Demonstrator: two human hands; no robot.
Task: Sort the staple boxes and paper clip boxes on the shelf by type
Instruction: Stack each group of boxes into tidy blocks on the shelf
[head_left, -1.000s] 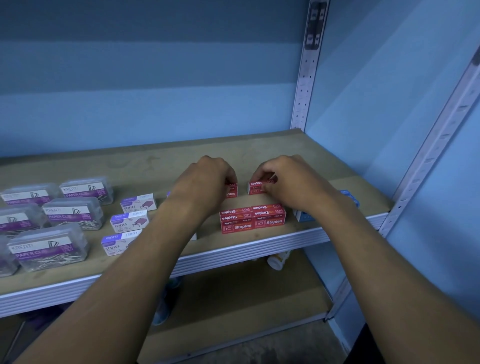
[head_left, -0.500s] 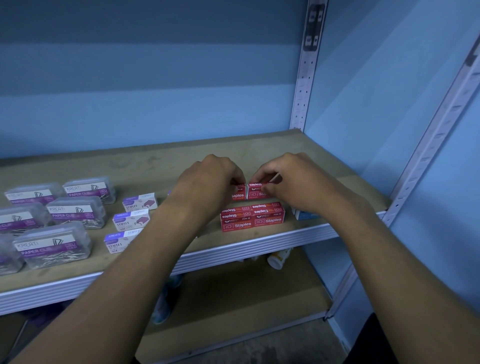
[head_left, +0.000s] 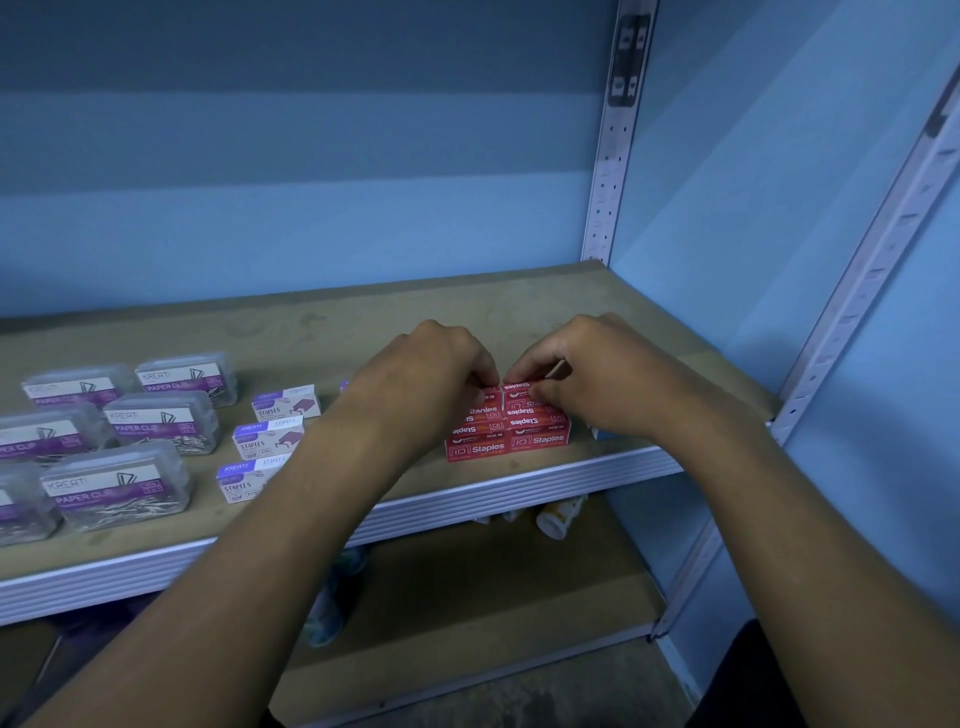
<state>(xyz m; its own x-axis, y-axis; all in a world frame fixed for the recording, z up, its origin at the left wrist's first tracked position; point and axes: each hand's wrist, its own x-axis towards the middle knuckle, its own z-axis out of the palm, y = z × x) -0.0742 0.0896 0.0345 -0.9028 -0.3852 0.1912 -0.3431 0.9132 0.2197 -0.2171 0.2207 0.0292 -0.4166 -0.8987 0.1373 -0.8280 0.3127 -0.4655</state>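
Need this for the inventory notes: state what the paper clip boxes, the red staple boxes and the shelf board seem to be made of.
Paper clip boxes: clear, slightly glossy plastic, probably; the metal clips show through the walls.
Red staple boxes: printed cardboard, by the sharp folded edges and matte print.
Shelf board: unpainted wood-fibre board, it seems; matte, tan, stained, with a ribbed pale metal front edge.

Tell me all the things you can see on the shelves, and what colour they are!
Red staple boxes: at least six, red with white lettering, packed together near the shelf's front right.
White staple boxes: three in plain view, white with purple print, in a row left of the red ones.
Paper clip boxes: at least six, clear plastic with purple labels, far left.
Blue box: one, mostly hidden behind the right wrist.
Shelf: brown board, pale metal edge.
Bottles: on the lower shelf, partly hidden.
Left hand: fingers on a rear red box.
Right hand: fingers pinching the neighbouring red box.
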